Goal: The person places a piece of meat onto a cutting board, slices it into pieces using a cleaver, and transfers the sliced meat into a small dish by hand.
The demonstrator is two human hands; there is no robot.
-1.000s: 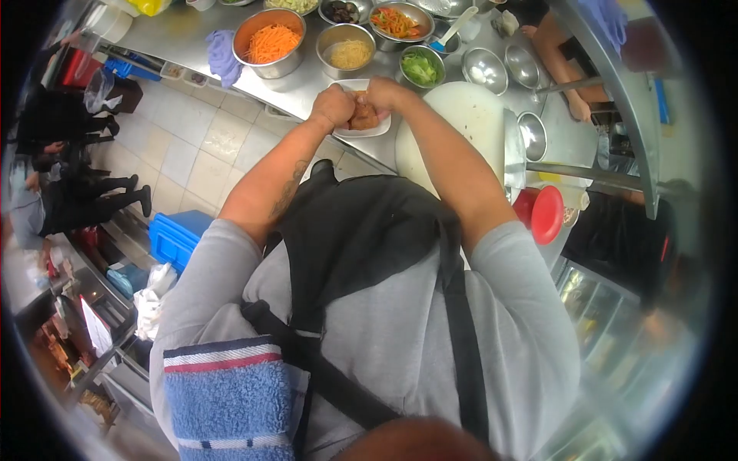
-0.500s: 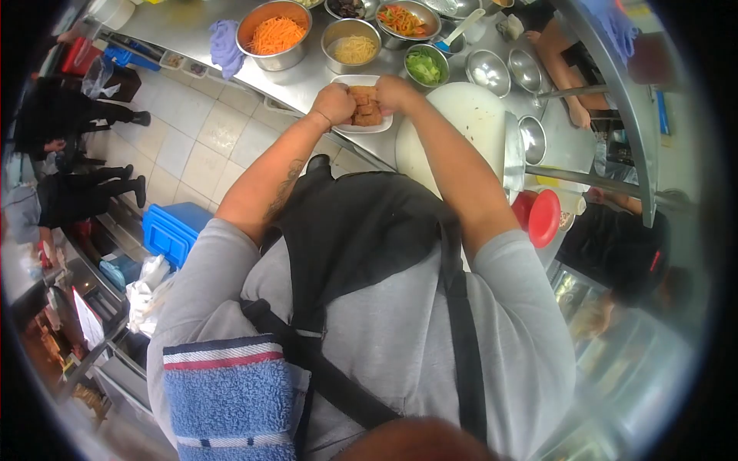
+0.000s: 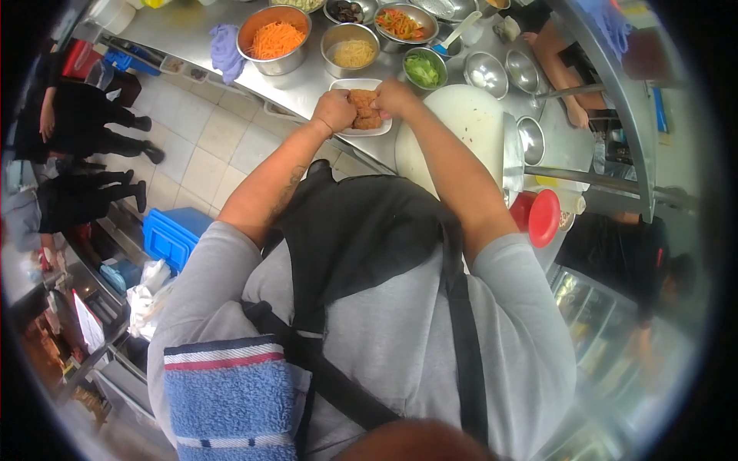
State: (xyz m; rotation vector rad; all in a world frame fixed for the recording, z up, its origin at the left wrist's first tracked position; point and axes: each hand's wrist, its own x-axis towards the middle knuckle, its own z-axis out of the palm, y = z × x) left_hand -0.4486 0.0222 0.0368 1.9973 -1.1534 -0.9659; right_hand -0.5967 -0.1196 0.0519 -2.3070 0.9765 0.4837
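A white rectangular dish sits at the near edge of the steel counter, filled with sliced brown fried pieces. My left hand is closed at the dish's left side, its curled fingers pressed against the pieces. From the right, my right hand reaches over the rim, thumb and fingers pinched on the pieces. Both sets of fingertips are partly hidden. A round white cutting board with small dark crumbs lies beside my right forearm.
Behind the dish stand metal bowls of shredded carrot, pale shreds, pepper strips and green slices. A purple cloth lies left. A blue cooler stands on the floor. Other people stand at both sides.
The fried pieces look less evenly lined up, and the dish sits slightly nearer me. My hands stay on the pieces. At the left, another dark-clothed person has come further into view.
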